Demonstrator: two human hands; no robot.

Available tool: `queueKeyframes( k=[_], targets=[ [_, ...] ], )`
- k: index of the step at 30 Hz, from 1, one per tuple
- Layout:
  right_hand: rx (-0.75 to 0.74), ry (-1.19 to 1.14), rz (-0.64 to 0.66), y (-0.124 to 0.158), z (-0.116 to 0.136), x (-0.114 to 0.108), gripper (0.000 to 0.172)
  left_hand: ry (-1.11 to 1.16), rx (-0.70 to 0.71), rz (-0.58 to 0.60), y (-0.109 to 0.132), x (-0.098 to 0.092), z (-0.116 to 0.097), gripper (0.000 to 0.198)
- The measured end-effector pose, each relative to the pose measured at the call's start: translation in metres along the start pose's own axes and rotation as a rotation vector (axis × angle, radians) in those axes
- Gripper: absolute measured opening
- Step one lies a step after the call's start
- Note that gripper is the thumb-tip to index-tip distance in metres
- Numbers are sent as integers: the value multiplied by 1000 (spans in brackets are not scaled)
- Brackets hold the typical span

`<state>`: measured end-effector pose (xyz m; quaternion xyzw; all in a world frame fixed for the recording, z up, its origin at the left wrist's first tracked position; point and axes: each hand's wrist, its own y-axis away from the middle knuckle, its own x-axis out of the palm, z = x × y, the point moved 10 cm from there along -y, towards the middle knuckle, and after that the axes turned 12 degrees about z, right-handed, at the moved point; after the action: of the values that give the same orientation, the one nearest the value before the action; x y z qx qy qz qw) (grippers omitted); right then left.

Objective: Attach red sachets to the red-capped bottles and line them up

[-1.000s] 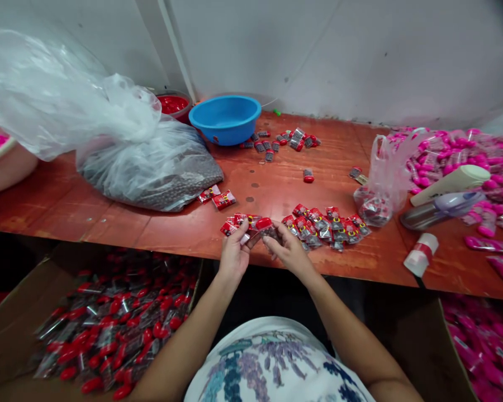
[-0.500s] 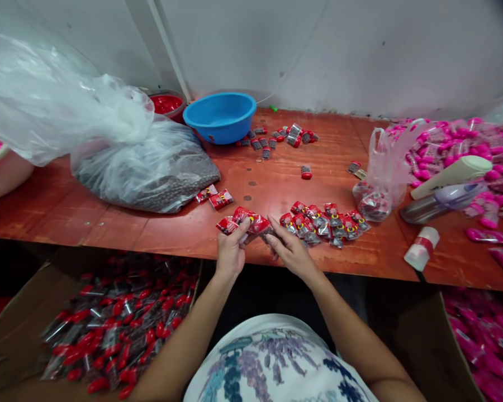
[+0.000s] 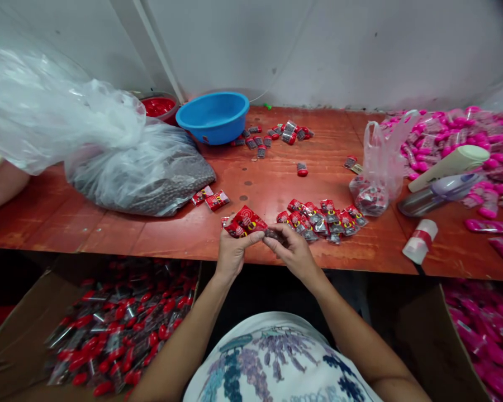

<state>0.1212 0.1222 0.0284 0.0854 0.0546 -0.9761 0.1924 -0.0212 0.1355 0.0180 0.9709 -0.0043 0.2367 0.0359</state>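
Observation:
My left hand [image 3: 233, 251] is closed on a red printed packet [image 3: 247, 220] above the table's front edge, its thumb across the packet's lower part. My right hand [image 3: 291, 248] pinches the dark, clear-wrapped end of the same packet; the fingertips of both hands nearly meet. Part of another red packet shows just behind my left hand. To the right lies a group of red packets [image 3: 318, 218] with dark contents. Two more red packets [image 3: 217, 200] lie beside the large clear bag [image 3: 151, 173].
A blue basin [image 3: 213, 118] and small red-capped containers [image 3: 289, 134] stand at the back. Right are a small plastic bag [image 3: 375, 190], bottles [image 3: 440, 192], a roll [image 3: 420, 241] and pink items [image 3: 452, 134]. Boxes of red-capped tubes [image 3: 117, 335] and pink items [image 3: 486, 335] sit below.
The packet in my hands has turned so that its red printed face lies flatter and shows more fully. My thumbs have come closer together. The view has shifted slightly.

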Motion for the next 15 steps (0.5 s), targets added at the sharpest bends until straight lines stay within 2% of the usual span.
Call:
queueKeyframes(
  k=[4, 9, 15],
  targets=[
    [51, -133, -67, 3, -14, -4, 33, -10, -36, 53, -1, 8, 3, 25],
    [19, -104, -38, 5, -16, -1, 35, 17, -84, -26, -2, 3, 8, 24],
    [41, -166, -23, 7, -30, -9, 43, 7, -190, 85, -2, 21, 25, 33]
  ],
)
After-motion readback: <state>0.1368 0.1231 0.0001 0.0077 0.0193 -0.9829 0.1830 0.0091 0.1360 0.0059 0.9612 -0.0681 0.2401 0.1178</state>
